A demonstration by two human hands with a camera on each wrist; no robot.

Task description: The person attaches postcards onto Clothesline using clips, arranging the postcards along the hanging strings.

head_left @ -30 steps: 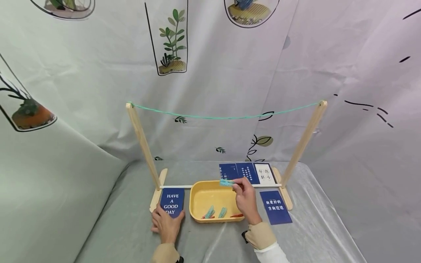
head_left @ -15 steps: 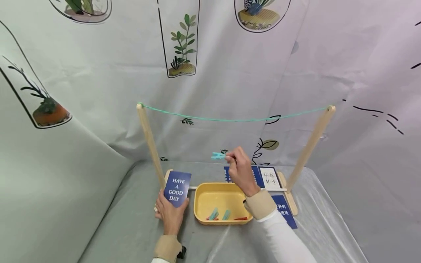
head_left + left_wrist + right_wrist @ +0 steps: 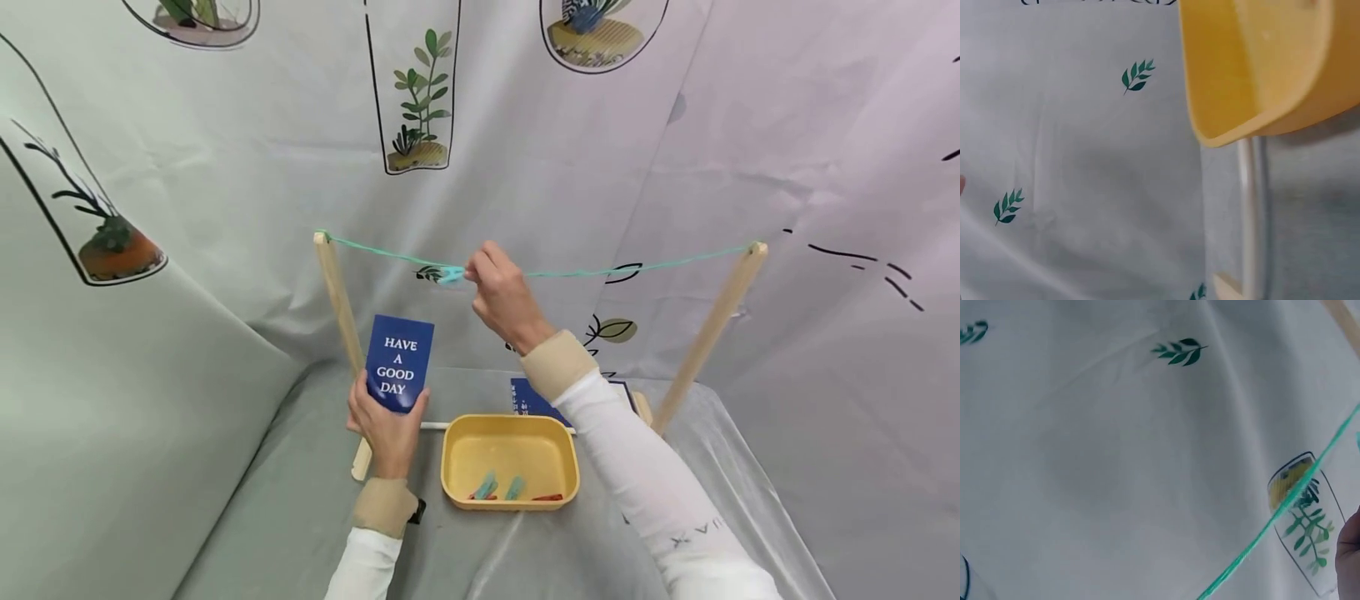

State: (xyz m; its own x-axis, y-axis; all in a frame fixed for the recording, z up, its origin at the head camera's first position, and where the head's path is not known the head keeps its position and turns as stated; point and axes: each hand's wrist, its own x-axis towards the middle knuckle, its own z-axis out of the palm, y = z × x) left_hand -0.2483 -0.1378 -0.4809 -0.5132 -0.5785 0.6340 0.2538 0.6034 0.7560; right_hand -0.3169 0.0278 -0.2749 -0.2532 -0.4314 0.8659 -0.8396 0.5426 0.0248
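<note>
Grey cloth [image 3: 262, 167] behind; left hand [image 3: 387, 427] grips the blue, white-lettered card [image 3: 398, 364], seven o'clock from the turquoise clip [image 3: 451, 275]; right hand [image 3: 504, 293] pinches that clip, its rear hidden; touching the string [image 3: 1302, 483]? Can't tell.

Raised the blue card [image 3: 400, 364] in left hand [image 3: 388, 429] — now closer below the green string [image 3: 1290, 500]. Brought teal clothespin [image 3: 450, 274] up in right hand [image 3: 502, 293] to string level — can't tell if touching.
</note>
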